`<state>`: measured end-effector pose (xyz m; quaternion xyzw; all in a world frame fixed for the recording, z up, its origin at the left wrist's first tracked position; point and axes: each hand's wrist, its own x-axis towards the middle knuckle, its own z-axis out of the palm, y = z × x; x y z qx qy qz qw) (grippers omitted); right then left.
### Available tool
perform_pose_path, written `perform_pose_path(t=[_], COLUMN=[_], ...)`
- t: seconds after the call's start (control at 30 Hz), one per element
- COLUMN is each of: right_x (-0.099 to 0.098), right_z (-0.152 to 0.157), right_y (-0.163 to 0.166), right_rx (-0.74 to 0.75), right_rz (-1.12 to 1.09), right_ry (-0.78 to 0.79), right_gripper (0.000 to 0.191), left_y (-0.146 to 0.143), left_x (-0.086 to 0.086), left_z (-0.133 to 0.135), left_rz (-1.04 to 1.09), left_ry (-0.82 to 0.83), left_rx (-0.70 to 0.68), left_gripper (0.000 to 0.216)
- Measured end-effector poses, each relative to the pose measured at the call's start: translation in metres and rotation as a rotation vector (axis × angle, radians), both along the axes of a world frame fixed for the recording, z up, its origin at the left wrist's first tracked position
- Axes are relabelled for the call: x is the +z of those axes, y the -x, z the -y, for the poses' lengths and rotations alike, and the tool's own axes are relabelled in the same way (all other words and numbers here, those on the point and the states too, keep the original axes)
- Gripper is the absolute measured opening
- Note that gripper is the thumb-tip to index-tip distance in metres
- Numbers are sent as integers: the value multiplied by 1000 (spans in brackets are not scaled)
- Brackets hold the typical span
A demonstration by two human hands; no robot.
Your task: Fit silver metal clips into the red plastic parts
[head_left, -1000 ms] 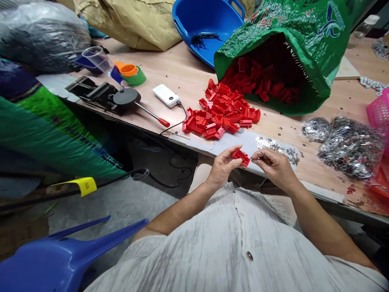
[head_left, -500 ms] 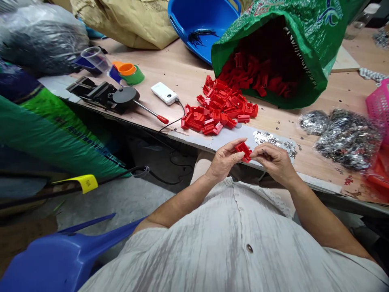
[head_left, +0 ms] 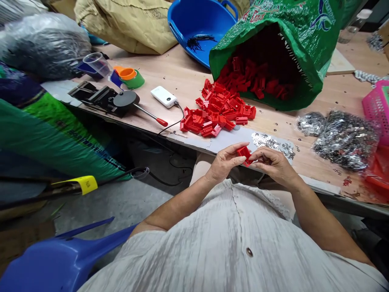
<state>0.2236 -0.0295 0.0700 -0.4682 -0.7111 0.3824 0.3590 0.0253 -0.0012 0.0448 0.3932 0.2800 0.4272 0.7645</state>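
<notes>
Between the thumb and fingers of my left hand (head_left: 225, 161) is a small red plastic housing (head_left: 244, 152), held above the table's front edge. My right hand (head_left: 272, 162) is closed in a pinch against the housing's right end; whatever its fingertips hold is too small and covered to make out. Just beyond my hands, small shiny metal pieces (head_left: 270, 142) lie spread on a grey sheet (head_left: 232, 140). Behind them a heap of similar red housings (head_left: 219, 107) spills out of a green woven sack (head_left: 314, 61).
To the left are a black lever press (head_left: 100, 99), a white power bank (head_left: 164, 96) with a cable, and tape rolls (head_left: 129, 76). At the back stands a blue basin (head_left: 197, 18). Bags of metal pieces (head_left: 346, 140) and a pink basket (head_left: 377, 101) are at right.
The red housing has turned in my left fingers, so its open side shows less. My right fingertips stay at its right end, moved slightly. The whole view has shifted a little.
</notes>
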Motion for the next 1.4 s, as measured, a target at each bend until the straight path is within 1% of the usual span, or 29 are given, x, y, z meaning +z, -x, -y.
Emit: perform_pose_path(t=[0.1,0.17,0.23,0.3,0.43,0.53,0.63,0.73,0.87,1.1,1.23,1.4], right_x=[-2,-5,-10,-19,-36,-45,-49,-51,-51,-55,-55,-55], right_z=[2,3,3,3,3,3,1,-2,-5,-6,-3,2], right_y=[-2,-5,-7,-10,-10,-7,-4,-2,-3,-2,4,21], right_rx=[-69,-97,-95,-99,-176,-208,-227,-207,-178,-147,-179,-259], right_rz=[5,24,53,105,257,312,344,385,411,480,550,673], right_ry=[79,100,86,48,-47,-45,-43,-54,-65,-98,-128,-162], right_gripper=[20,28,37,41,36,30,23,20,20,20,18,17], left_y=[0,0,1,2,3,4,4,5,6,6,6,4], left_x=[-2,-4,-6,-11,-26,-35,-38,-36,-35,-38,-38,-40], left_z=[-2,-3,-6,-10,-21,-31,-38,-44,-49,-52,-53,-52], left_rz=[-18,-33,-56,-103,-311,-480,-613,-680,-698,-690,-686,-693], left_ry=[-33,-68,-112,-171,-351,-476,-573,-643,-677,-671,-673,-669], left_rx=[-3,11,13,2,3,-3,-37,-88,-118,-117,-118,-110], left_gripper=[46,45,44,41,34,37,39,37,35,35,34,31])
